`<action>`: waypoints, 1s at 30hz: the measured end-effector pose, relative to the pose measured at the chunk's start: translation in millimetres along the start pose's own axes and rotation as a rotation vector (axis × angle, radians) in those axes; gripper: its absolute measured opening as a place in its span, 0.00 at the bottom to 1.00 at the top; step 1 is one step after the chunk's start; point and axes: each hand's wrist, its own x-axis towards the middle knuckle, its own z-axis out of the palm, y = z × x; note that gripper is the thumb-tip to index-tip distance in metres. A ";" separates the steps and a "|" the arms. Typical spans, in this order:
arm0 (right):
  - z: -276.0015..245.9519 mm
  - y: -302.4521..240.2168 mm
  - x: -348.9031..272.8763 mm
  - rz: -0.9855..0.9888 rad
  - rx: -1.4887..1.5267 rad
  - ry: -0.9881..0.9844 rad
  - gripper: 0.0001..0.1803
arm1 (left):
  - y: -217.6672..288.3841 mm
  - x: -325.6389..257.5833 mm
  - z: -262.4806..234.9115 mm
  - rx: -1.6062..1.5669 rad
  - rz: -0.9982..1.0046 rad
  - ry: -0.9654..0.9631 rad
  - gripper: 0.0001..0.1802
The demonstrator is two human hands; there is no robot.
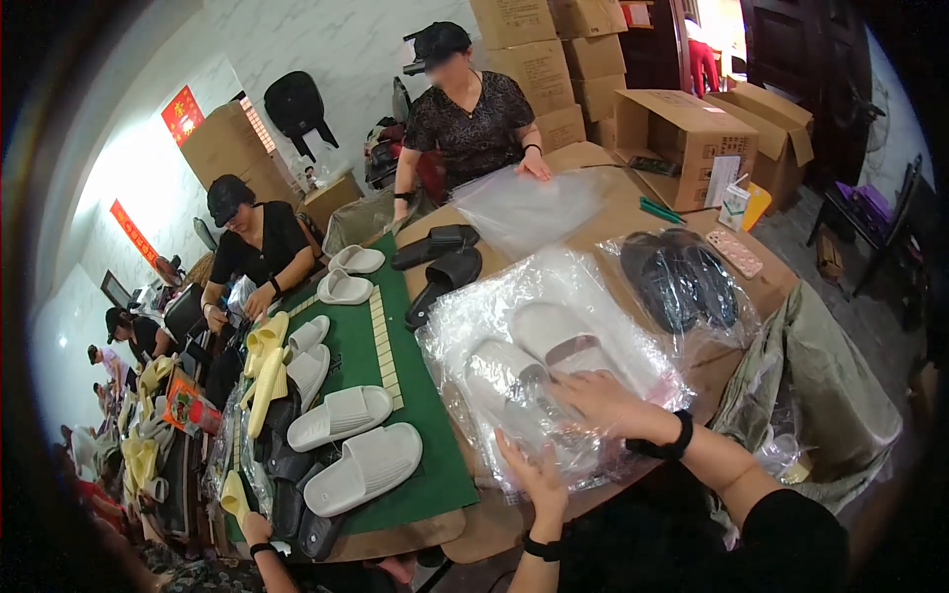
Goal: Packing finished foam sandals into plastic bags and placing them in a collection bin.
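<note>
A pair of light grey slide slippers (554,341) lies inside a clear plastic bag, on top of a stack of clear bags (445,341) in front of me. My right hand (601,403) rests on the bag near the slippers' close end, with its fingers stretched out over the film. At the bag's near edge is my left hand (537,476), fingers extended and thumb apart, touching the plastic. Both hands are open. To the right of the stack, a pair of black slippers (682,277) lies in another clear bag.
Left of the stack, a green mat (415,484) holds loose grey, black and yellow slippers. Across the table, a person (465,128) touches clear plastic sheets (529,212). Green scissors (660,211) and an open carton (682,138) are at the far right; a grey-green sack (820,366) hangs nearer.
</note>
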 end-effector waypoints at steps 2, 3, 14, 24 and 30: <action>13.4 11.0 -25.5 -0.028 -0.094 -0.053 0.39 | 10.8 1.3 -1.4 -0.169 -0.111 0.043 0.45; 13.0 8.1 -40.6 -0.055 -0.123 -0.048 0.40 | 5.2 1.2 -7.0 -0.245 -0.178 0.042 0.44; 62.1 2.5 -60.6 -0.015 -0.176 0.189 0.38 | -25.0 -2.6 -14.6 -0.143 -0.495 -0.036 0.33; 41.0 11.9 -65.1 0.104 -0.354 0.217 0.31 | 18.0 -3.6 6.4 -0.304 -0.518 -0.036 0.14; 37.5 25.7 -60.9 0.171 -0.171 0.390 0.30 | -4.5 -2.0 -1.4 -0.116 -0.469 -0.157 0.17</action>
